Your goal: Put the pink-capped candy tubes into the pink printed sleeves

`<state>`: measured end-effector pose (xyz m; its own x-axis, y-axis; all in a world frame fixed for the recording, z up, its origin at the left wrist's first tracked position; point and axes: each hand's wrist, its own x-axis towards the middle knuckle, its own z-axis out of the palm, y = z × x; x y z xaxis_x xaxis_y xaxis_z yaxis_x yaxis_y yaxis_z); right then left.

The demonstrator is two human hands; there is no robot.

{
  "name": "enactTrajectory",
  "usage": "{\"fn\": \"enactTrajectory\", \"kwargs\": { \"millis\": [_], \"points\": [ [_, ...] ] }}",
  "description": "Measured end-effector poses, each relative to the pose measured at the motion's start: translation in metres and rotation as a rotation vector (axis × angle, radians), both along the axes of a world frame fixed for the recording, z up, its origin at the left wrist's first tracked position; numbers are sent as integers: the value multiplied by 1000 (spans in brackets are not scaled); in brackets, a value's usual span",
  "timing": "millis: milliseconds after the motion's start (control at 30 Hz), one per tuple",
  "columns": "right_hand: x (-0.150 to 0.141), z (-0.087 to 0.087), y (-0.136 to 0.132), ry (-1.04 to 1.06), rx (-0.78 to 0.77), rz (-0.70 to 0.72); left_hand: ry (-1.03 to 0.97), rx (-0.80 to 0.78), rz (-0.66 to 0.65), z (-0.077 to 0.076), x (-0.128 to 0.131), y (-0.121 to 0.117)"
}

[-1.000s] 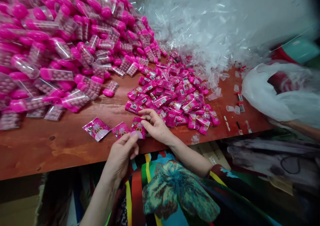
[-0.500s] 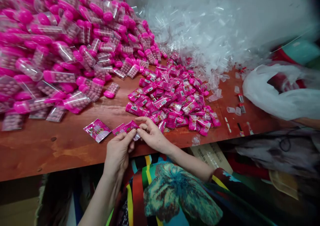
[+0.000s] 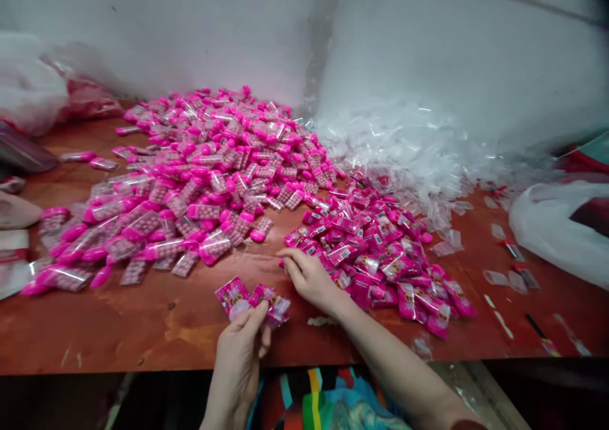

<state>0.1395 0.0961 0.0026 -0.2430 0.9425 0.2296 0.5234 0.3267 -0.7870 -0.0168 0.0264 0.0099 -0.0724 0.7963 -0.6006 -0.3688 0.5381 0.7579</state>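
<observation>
My left hand [image 3: 245, 347] pinches a pink printed plastic packet [image 3: 270, 303] between thumb and fingers, low over the red-brown tabletop [image 3: 181, 335]. A second flat pink packet [image 3: 233, 295] lies just left of it, partly behind the held one. My right hand [image 3: 309, 278] is apart from the left, stretched over the table beside a heap of filled pink packets [image 3: 352, 246]. Its fingers are extended and somewhat spread; a small pink spot shows by the fingertips, too small to make out.
A large heap of clear tubes with pink caps and pink beads [image 3: 204, 176] covers the back left. Behind the packets rises a pile of clear plastic pieces [image 3: 404, 151] against the wall. A white plastic bag [image 3: 556, 227] sits at right, with small loose pieces nearby.
My right hand has left the packet and reached away toward the heaps, while the left keeps its pinch. The camera view has tilted up and turned left.
</observation>
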Motion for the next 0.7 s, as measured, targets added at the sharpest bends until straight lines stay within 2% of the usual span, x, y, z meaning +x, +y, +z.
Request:
{"fn": "enactTrajectory", "kwargs": {
  "millis": [100, 200, 300, 400, 500, 567, 700],
  "points": [
    [-12, 1, 53, -435, 135, -1, -41, 8, 15, 5, 0, 2],
    [-25, -2, 90, -634, 142, 52, -119, -7, 14, 6, 1, -1],
    [-36, -4, 102, -728, 144, 89, -172, -13, 40, 7, -1, -5],
    [-40, 0, 92, -743, 125, 101, -209, -12, 83, 12, -7, -7],
    [-32, 13, 60, -561, 108, 82, -268, -17, 168, 16, -10, -4],
    [-21, 21, 28, -214, 22, 80, -297, -15, 208, 17, -10, -2],
    [1, 22, -42, 449, -439, 65, -320, -17, 232, 14, -5, 0]
  ]
}}
